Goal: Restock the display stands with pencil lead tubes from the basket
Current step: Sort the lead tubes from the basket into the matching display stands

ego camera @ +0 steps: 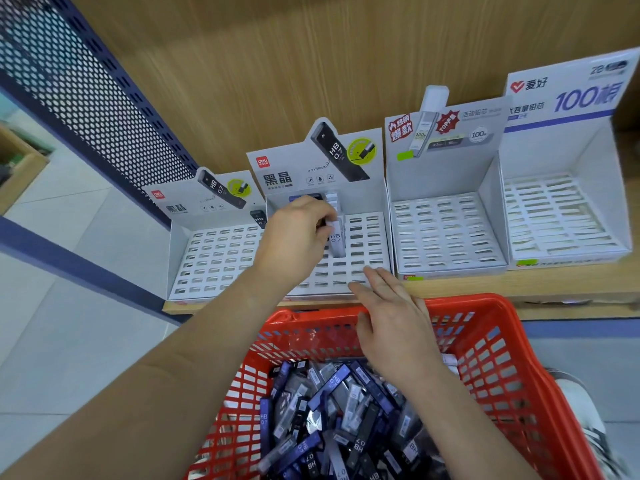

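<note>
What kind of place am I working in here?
Probably a stationery shop aisle: branded cardboard display stands on a wooden shelf, and a red shopping basket of pencil lead tubes.

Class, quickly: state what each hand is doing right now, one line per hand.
Left hand: closed on a pencil lead tube, at the second display stand.
Right hand: open, flat, holding nothing, above the basket.

Left stand header: deli, 黑晶, HB 0.7
Second stand header: deli, 黑晶, HB 0.7
Third stand header: 热销爆款, 活动铅芯, 100
Right stand header: 爱好, 100根
Standing tube: HB 0.7
</note>
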Available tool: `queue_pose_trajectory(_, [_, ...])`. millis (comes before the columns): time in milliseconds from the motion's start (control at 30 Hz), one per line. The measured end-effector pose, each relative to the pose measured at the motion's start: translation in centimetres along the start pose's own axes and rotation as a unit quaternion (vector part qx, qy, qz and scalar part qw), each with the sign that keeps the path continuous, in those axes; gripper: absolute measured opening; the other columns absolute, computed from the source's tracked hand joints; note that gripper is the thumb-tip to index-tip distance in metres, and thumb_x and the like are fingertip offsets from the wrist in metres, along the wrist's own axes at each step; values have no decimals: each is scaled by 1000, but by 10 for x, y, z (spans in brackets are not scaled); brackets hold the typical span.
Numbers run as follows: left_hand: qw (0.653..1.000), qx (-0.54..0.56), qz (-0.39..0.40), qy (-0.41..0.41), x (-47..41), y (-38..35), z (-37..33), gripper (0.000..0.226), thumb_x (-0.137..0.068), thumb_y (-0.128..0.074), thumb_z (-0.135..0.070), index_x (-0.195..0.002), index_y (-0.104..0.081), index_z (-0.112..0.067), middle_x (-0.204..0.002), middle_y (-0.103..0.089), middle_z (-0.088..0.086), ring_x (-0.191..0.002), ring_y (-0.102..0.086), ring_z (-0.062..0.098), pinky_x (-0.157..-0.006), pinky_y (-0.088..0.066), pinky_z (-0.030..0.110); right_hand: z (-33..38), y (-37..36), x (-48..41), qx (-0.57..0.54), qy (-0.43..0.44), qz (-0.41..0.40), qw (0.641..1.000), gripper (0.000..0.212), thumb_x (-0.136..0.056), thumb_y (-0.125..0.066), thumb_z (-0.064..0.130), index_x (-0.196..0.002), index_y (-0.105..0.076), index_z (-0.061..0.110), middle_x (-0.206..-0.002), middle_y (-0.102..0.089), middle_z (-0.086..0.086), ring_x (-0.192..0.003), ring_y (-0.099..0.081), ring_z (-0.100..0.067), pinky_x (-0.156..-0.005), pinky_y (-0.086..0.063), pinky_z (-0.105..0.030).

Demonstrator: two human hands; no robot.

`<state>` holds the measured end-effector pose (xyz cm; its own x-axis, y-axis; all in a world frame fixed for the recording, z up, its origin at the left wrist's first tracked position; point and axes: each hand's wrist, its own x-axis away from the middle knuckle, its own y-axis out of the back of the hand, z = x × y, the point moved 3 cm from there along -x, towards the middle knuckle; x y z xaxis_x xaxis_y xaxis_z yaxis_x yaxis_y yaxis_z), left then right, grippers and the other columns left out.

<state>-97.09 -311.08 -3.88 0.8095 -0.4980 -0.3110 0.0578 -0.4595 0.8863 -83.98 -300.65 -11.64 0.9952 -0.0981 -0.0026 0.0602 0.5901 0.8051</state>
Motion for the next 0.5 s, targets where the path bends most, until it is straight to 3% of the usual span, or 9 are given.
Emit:
queue_pose_trajectory(67, [1000, 21, -10, 18, 7, 2, 1, 23, -82, -71, -10, -105, -69, -12, -101, -64, 2, -84, -61, 19, -79, -53, 36, -1, 6, 0, -28, 8, -1, 1000, 50, -97, -49, 15, -145, -47, 31, -158, -31, 11, -150, -16, -8, -117, -19, -36])
queue_pose_trajectory(167, [995, 62, -63, 41, 30, 15, -4, 24, -83, -72, -15, -107, -68, -15, -99, -61, -5, -82, -58, 10, -77, -54, 30, -4, 21, 4, -102, 19, -76, 992, 42, -92, -54, 4, -130, -64, 20, -139, -58, 5, -137, -44, -14, -116, -32, -36])
queue_pose_trajectory(233, [990, 98, -79, 64, 55, 20, -6, 15, -84, -70, -14, -99, -70, -15, -94, -60, -8, -77, -58, 7, -74, -51, 24, -7, 30, 8, -138, 13, -96, 986, 33, -91, -55, 2, -118, -71, 16, -119, -70, 3, -113, -63, -16, -104, -47, -34])
queue_pose_trajectory(300, [985, 116, -70, 102, 85, 15, -2, 8, -85, -69, -13, -91, -71, -17, -90, -63, -10, -74, -58, 6, -71, -46, 15, -13, 32, 11, -173, -18, -47, 984, 27, -93, -55, 5, -111, -72, 17, -102, -73, 6, -83, -69, -16, -83, -56, -32])
queue_pose_trajectory(333, [982, 124, -55, 129, 100, 8, 2, 8, -85, -68, -13, -90, -71, -18, -88, -64, -10, -73, -58, 5, -71, -45, 13, -17, 30, 13, -174, -34, -13, 984, 26, -93, -55, 7, -109, -72, 18, -98, -74, 6, -73, -68, -18, -76, -57, -33])
queue_pose_trajectory(400, [973, 133, 17, 189, 134, -14, 14, 9, -86, -66, -13, -92, -72, -18, -88, -69, -7, -78, -62, 8, -78, -47, 19, -31, 17, 22, -95, -54, 68, 992, 27, -93, -53, 10, -111, -71, 19, -101, -74, 1, -74, -65, -17, -77, -53, -29])
queue_pose_trajectory(500, [945, 73, 211, 238, 193, -58, 27, 13, -93, -59, -17, -98, -70, -17, -98, -71, -1, -87, -64, 17, -80, -48, 26, -63, -19, 48, 43, -98, 220, 969, 33, -97, -50, 14, -127, -63, 17, -121, -68, -7, -83, -63, -20, -75, -49, -28])
